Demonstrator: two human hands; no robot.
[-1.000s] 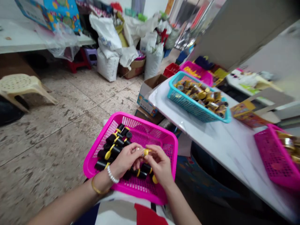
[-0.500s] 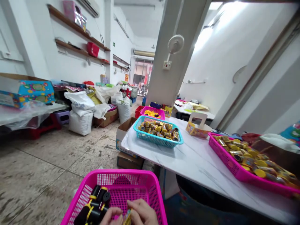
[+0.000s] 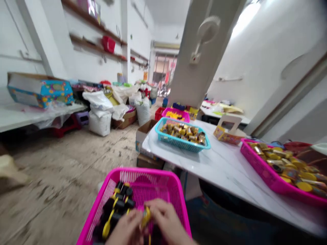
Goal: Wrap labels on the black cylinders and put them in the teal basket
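Observation:
A pink basket (image 3: 155, 177) rests on my lap at the bottom of the view, with several black tubes with yellow caps (image 3: 116, 207) inside. My left hand (image 3: 126, 229) and my right hand (image 3: 166, 223) meet over the basket, both closed on one small yellow-capped piece (image 3: 146, 215) held between the fingertips. Motion blur smears the hands, and the frame's lower edge cuts them off.
A white table (image 3: 217, 173) to my right carries a turquoise basket (image 3: 182, 143) and a pink basket (image 3: 270, 177), both full of gold-wrapped tubes, and a small cardboard box (image 3: 226, 131). White sacks (image 3: 99, 115) and cartons stand on the floor beyond. A long bench with a colourful box (image 3: 41, 92) runs along the left.
The view swung up from my lap to the room a second ago and has now dipped slightly. My hands stay together on the yellow-capped piece over the basket.

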